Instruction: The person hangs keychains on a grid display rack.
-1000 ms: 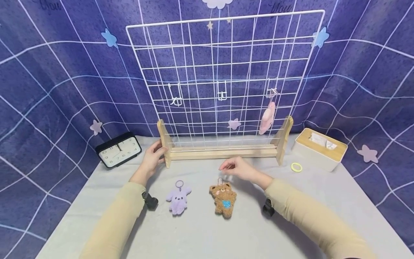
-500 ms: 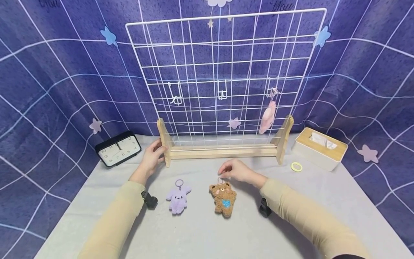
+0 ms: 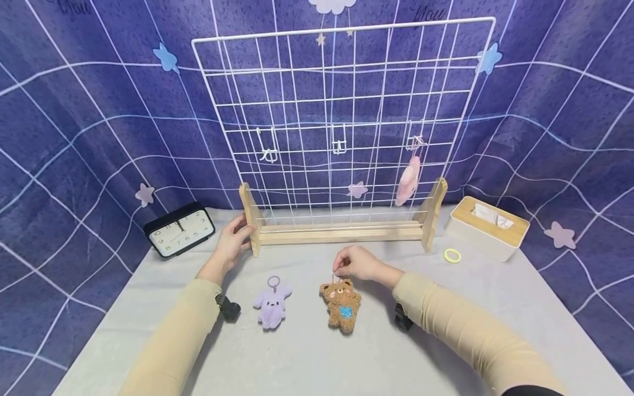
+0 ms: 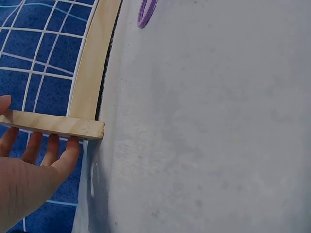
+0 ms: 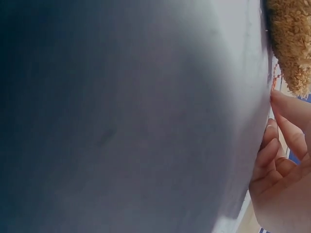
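My left hand (image 3: 233, 240) holds the left wooden upright (image 3: 250, 220) of a white wire grid rack (image 3: 342, 99). In the left wrist view, the thumb lies on one side of the wood (image 4: 58, 125) and the fingers (image 4: 52, 148) on the other. My right hand (image 3: 360, 263) pinches the thin chain (image 5: 275, 77) of a brown plush bear keychain (image 3: 342, 305) with a blue patch. The bear is face up at the table's middle, its head towards the rack. Left of it lies a lilac plush keychain (image 3: 272, 308) with a purple ring (image 3: 273, 282).
On the grid hang white hooks (image 3: 339, 146); the right one carries a pink plush (image 3: 408, 181). A black-framed clock (image 3: 179, 231) stands at the left. At the right are a tissue box (image 3: 487, 228) and a yellow ring (image 3: 452, 256). A blue patterned curtain (image 3: 99, 137) hangs behind.
My right hand has come down and slightly left to the bear's chain, and its fingers have closed on it. The left hand stays on the upright.
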`<state>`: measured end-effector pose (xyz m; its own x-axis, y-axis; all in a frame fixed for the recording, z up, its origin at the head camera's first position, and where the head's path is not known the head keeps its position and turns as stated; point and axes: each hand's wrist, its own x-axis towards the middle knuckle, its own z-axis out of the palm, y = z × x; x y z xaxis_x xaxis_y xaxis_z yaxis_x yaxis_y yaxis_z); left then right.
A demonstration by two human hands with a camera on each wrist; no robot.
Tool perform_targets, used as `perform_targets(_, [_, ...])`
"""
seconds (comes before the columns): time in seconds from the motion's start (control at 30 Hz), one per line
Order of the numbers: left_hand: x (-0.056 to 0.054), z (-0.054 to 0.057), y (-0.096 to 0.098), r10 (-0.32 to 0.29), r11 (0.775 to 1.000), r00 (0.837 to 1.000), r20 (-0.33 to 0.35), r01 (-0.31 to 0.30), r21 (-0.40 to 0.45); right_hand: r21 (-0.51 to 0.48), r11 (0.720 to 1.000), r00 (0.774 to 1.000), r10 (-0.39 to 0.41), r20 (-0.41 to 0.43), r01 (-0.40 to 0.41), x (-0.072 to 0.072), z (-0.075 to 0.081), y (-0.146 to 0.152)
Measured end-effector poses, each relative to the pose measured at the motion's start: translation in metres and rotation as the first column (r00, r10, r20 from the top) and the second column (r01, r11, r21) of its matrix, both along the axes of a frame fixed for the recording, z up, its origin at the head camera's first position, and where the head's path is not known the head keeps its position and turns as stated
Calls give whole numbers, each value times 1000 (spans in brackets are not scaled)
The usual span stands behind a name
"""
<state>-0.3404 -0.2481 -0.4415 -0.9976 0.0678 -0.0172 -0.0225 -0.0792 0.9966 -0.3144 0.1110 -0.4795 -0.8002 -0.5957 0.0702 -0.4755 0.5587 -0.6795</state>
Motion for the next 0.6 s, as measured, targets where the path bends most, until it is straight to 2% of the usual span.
perform_targets(0.33, [2, 1, 1, 1, 1000, 1000, -8, -1, 5, 155, 988, 999, 6, -41, 0, 5, 6, -3])
perform_targets(0.47, [3, 1, 1, 0, 1000, 1000, -10, 0, 8, 153, 988, 999, 4, -36, 2, 5, 5, -2])
perform_targets(0.6, [3, 1, 1, -2, 1000, 1000, -11, 2, 9, 98, 995, 1000, 1, 14, -2, 5, 5, -1])
